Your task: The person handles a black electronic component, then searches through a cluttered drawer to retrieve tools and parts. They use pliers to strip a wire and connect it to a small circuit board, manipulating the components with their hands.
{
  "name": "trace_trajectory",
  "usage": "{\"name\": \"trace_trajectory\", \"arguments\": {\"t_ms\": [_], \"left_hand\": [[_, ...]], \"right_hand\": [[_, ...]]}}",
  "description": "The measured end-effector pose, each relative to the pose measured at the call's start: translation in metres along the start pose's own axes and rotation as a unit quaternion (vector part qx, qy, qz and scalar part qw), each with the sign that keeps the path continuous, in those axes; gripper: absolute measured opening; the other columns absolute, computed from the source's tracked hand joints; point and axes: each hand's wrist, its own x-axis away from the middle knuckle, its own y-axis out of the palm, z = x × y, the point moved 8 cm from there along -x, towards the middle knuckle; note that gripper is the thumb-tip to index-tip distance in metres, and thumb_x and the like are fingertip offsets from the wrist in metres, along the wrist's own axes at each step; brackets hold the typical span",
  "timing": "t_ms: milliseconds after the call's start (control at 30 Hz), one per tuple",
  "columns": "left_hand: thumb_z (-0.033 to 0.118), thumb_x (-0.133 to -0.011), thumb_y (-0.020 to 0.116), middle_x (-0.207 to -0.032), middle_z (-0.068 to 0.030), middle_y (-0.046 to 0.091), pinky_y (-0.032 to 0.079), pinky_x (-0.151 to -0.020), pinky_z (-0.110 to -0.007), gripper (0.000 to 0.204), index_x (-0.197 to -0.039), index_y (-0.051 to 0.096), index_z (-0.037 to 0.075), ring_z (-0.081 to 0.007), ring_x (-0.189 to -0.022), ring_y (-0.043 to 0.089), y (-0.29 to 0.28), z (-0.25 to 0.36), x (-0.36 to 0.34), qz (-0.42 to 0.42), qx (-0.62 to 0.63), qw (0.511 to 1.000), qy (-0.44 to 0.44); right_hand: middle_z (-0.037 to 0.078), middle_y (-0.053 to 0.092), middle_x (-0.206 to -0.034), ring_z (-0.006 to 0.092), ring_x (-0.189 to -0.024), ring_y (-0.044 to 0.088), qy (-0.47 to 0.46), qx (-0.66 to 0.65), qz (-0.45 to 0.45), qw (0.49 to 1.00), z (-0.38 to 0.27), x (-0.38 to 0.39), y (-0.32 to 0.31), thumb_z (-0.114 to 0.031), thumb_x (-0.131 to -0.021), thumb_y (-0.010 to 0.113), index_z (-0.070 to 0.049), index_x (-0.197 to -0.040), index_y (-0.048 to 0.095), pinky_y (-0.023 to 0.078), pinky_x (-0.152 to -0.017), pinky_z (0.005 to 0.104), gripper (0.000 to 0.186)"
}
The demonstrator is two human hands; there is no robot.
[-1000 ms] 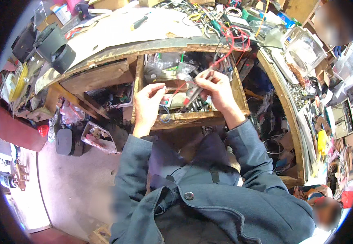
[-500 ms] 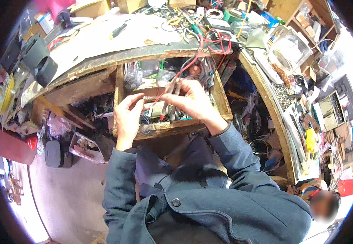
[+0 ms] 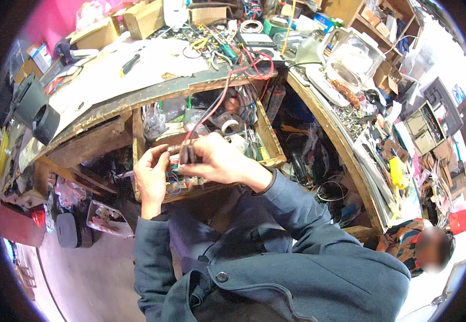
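My right hand (image 3: 219, 158) is closed around a pair of dark test probes (image 3: 188, 153), held over an open wooden drawer (image 3: 268, 137). A red test lead (image 3: 223, 96) runs up from the probes to the bench. My left hand (image 3: 151, 174) faces it at the drawer's left side, thumb and fingertips pinched together. What lies in that pinch is too small to make out; a bit of red shows between the two hands. Under my hands, the drawer holds clear plastic bags (image 3: 155, 123), a roll of tape (image 3: 229, 124) and loose parts.
A white sheet (image 3: 104, 80) covers the bench's left part, with a screwdriver (image 3: 130, 64) on it. Tools and coiled wires crowd the back. A side bench (image 3: 340, 139) on the right carries a clear plastic container (image 3: 353, 53) and small parts. At the lower right a person (image 3: 399, 241) is visible.
My right hand has moved left and down with the probes, closer to my left hand. The probes now point less clearly into view. The whole view has shifted.
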Motion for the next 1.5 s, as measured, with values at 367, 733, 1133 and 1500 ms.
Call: {"name": "trace_trajectory", "arguments": {"t_ms": [367,733,1133,1500], "left_hand": [[0.006,-0.095,0.071,-0.098,-0.0077,0.075,0.053,-0.068,-0.023,0.022,-0.114,0.072,-0.004,-0.0118,-0.076,0.069,0.005,0.007,0.002,0.002,0.012,1.000,0.001],[0.005,-0.092,0.072,-0.088,-0.0016,0.074,0.045,-0.064,-0.021,0.023,-0.113,0.076,-0.002,-0.0058,-0.070,0.058,0.006,-0.004,-0.004,-0.046,-0.007,0.998,-0.038],[0.004,-0.091,0.073,-0.091,-0.0025,0.074,0.040,-0.056,-0.020,0.023,-0.114,0.074,-0.002,-0.0027,-0.065,0.053,0.005,-0.010,-0.006,-0.041,0.015,0.996,-0.074],[0.008,-0.091,0.076,-0.095,-0.0062,0.076,0.041,-0.056,-0.019,0.031,-0.119,0.070,-0.003,-0.0035,-0.065,0.055,0.011,-0.005,-0.003,-0.073,0.018,0.994,-0.078]], "right_hand": [[0.004,0.069,-0.080,0.0116,-0.063,0.067,0.001,-0.278,0.415,0.866,-0.005,0.021,-0.152,-0.005,-0.093,0.072,-0.007,-0.096,0.066,0.053,-0.051,0.0257,0.007],[0.004,0.075,-0.087,0.0102,-0.074,0.068,0.188,-0.340,0.148,0.910,0.061,0.013,-0.021,-0.011,-0.087,0.078,-0.004,-0.095,0.074,0.051,-0.060,0.0245,0.011],[0.005,0.075,-0.093,0.0075,-0.075,0.066,0.117,-0.287,0.245,0.919,0.074,0.022,-0.009,-0.007,-0.094,0.073,-0.001,-0.110,0.069,0.054,-0.066,0.0229,0.018],[0.010,0.071,-0.087,0.0142,-0.075,0.071,0.079,-0.293,0.284,0.910,0.064,0.028,-0.006,-0.007,-0.097,0.069,0.002,-0.104,0.060,0.061,-0.066,0.0282,0.014]]}}
